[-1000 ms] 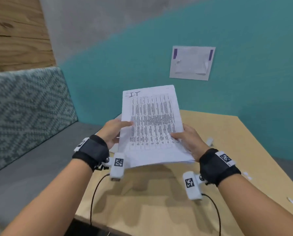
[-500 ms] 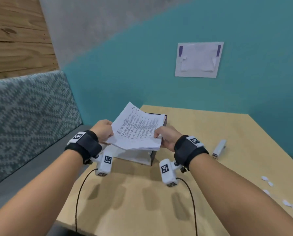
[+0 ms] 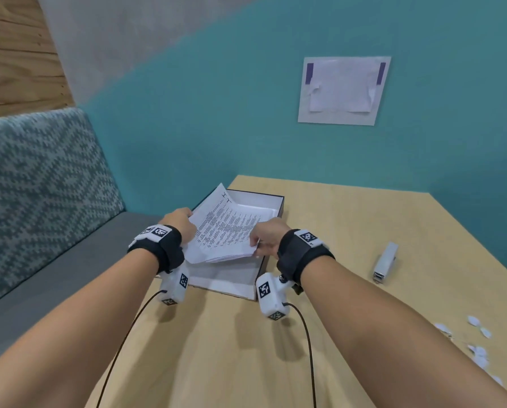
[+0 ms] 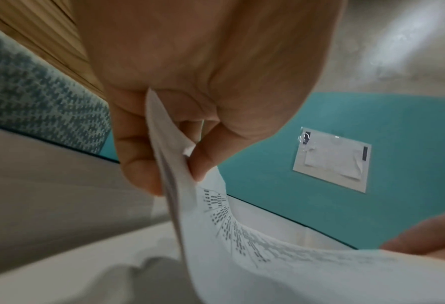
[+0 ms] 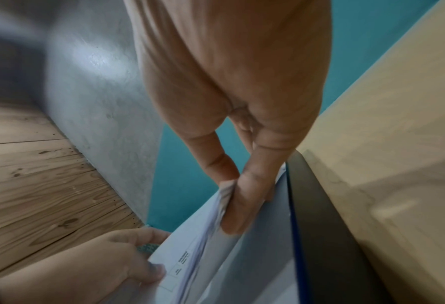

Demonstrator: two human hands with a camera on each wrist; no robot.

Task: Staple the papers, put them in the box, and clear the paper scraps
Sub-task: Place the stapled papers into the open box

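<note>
A stack of printed papers [image 3: 225,228] hangs tilted inside the mouth of an open box [image 3: 271,201] with dark outer walls and a white inside, at the table's back left. My left hand [image 3: 184,223] pinches the stack's left edge, thumb on top [image 4: 203,164]. My right hand [image 3: 262,241] pinches its near right corner [image 5: 229,197], just inside the box's dark right wall [image 5: 320,216]. A white stapler [image 3: 385,262] lies on the table right of the box. Several white paper scraps [image 3: 479,346] lie near the table's right edge.
The light wooden table [image 3: 320,334] stands against a teal wall. A paper sheet [image 3: 343,89] is taped on that wall. A patterned bench back [image 3: 40,187] and its grey seat run along the table's left side.
Both hands have carried the papers forward and down, from upright in front of me into the open box. The stack now lies flatter and lower.
</note>
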